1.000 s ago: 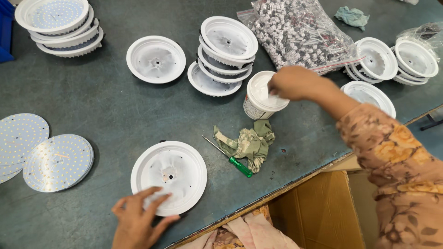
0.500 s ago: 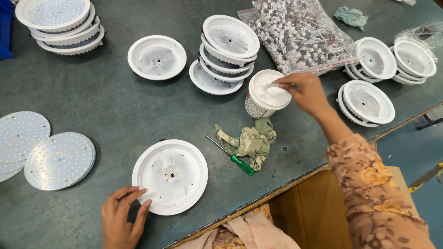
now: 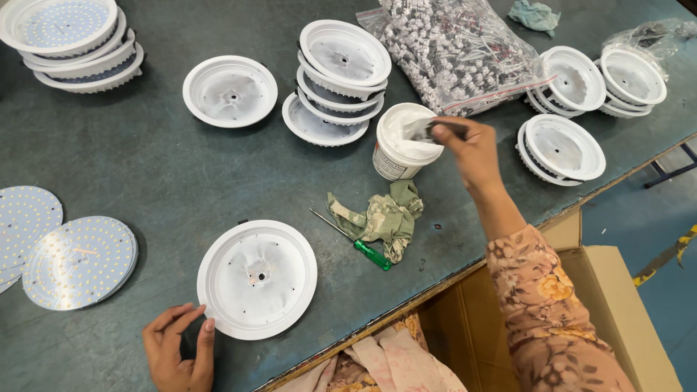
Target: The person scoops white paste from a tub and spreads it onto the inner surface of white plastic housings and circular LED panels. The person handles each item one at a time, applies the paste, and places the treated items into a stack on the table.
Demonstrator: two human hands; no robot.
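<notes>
A round white lamp housing (image 3: 257, 279) lies open side up near the table's front edge. My left hand (image 3: 176, 350) rests on the table at its lower left rim, fingertips touching the rim, holding nothing. My right hand (image 3: 468, 147) is over a white tub of white paste (image 3: 401, 144) and grips a small dark-handled brush (image 3: 434, 128) whose tip sits above the paste. A crumpled green rag (image 3: 380, 216) and a green-handled screwdriver (image 3: 354, 241) lie between the tub and the housing.
Stacks of white housings stand at the back left (image 3: 67, 40), centre (image 3: 340, 72) and right (image 3: 581, 109). One single housing (image 3: 229, 91) lies alone. Round LED boards (image 3: 65, 254) lie at the left. A clear bag of small parts (image 3: 461, 51) sits behind the tub. A cardboard box (image 3: 617, 305) stands beside the table.
My right hand has drawn back slightly from the tub and lifted the brush above the paste. My left hand has slid left to the housing's rim.
</notes>
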